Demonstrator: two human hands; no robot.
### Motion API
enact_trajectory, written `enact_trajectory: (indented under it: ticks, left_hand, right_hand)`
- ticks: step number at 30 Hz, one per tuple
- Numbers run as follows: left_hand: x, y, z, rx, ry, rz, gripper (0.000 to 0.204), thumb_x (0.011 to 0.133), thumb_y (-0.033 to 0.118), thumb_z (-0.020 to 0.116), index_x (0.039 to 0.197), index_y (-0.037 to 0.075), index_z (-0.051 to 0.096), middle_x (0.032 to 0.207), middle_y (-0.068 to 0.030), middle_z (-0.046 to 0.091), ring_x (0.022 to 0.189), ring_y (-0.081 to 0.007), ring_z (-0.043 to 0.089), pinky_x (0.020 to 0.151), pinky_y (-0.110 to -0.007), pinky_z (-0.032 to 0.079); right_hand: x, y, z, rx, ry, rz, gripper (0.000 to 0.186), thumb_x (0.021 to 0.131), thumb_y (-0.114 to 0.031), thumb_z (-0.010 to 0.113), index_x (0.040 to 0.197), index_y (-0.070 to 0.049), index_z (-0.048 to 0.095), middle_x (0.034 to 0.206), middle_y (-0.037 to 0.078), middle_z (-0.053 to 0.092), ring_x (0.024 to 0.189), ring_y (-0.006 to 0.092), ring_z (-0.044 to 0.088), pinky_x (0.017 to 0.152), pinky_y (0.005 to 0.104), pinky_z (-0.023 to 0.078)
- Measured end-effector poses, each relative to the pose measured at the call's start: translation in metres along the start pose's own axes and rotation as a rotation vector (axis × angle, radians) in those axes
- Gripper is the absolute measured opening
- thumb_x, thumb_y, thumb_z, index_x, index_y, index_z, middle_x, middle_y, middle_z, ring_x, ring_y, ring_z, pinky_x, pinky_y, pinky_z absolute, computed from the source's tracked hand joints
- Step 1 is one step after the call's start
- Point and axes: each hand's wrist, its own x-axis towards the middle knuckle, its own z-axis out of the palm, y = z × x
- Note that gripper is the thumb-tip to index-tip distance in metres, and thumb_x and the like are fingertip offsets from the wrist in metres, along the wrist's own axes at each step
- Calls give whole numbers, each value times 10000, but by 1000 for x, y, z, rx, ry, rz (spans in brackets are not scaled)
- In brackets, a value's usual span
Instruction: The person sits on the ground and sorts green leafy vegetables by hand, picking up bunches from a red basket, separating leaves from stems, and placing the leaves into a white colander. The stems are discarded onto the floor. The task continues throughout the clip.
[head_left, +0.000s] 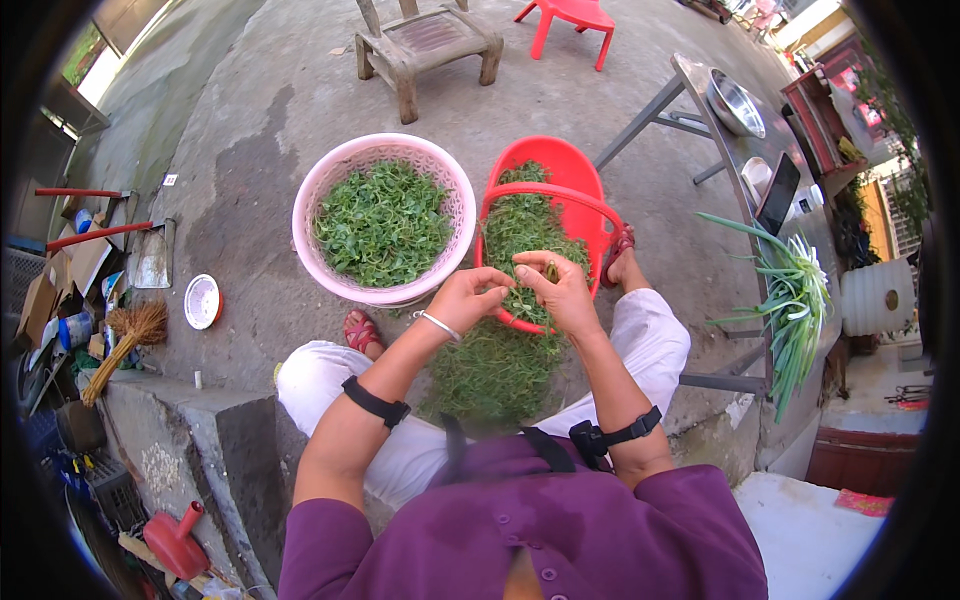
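Over the near end of a red handled basket (583, 180), my left hand (468, 302) and my right hand (562, 298) are close together, fingers pinched. Thin leafy green stems (516, 300) show between the fingertips, and dark stem ends stick up from my right hand. Long, fine-stemmed greens (530, 215) fill much of the red basket. To its left stands a round pink lattice basket (302, 225) with a heap of leafy greens (382, 222). A loose pile of stems (495, 375) lies on the ground between my legs.
On the right, a metal table (745, 165) bears a steel bowl (735, 103), a dark phone (778, 195) and green onions (795, 310). A wooden chair (428, 45) and red stool (572, 18) stand ahead. At left are a small bowl (203, 302), a straw broom (125, 340) and a concrete ledge (190, 400).
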Motion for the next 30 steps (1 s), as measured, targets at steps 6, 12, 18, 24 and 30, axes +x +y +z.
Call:
enact_trajectory:
  ticks: [6, 12, 18, 24, 30]
  left_hand:
    - [2, 0, -4, 161, 37, 32, 152, 944, 163, 605, 1009, 27, 615, 851, 13, 619, 723, -51, 591, 661, -210, 517]
    - [-1, 1, -1, 377, 136, 161, 168, 913, 153, 603, 995, 9, 629, 779, -47, 648, 676, -115, 614, 621, -269, 494]
    - [-11, 16, 3, 732, 198, 339, 196, 888, 206, 609, 954, 31, 665, 858, -155, 662, 746, -314, 642, 678, -392, 501]
    - [-14, 21, 5, 804, 245, 397, 183, 888, 188, 598, 940, 23, 659, 853, -146, 658, 744, -309, 634, 682, -379, 497]
    - [-15, 21, 4, 769, 278, 429, 169, 890, 168, 594, 932, 16, 653, 864, -145, 644, 742, -317, 628, 688, -381, 497]
  right_hand:
    - [-4, 0, -2, -222, -102, 93, 181, 881, -211, 698, 930, -38, 677, 715, -27, 616, 527, 16, 441, 463, 183, 330]
    - [-7, 10, -3, -125, -132, 149, 159, 876, -161, 681, 863, -3, 670, 691, -36, 604, 570, 22, 474, 499, 210, 359]
    - [-5, 18, -4, -169, -133, 108, 123, 896, -137, 638, 883, -16, 659, 718, -31, 610, 579, 24, 479, 502, 205, 371]
    - [-6, 24, -2, -255, -112, 49, 123, 910, -136, 617, 912, -18, 649, 732, -15, 626, 568, 29, 486, 497, 207, 384]
    - [-6, 23, 9, -168, -17, 58, 125, 909, -128, 612, 899, -9, 646, 701, -11, 613, 554, 33, 477, 480, 208, 373]
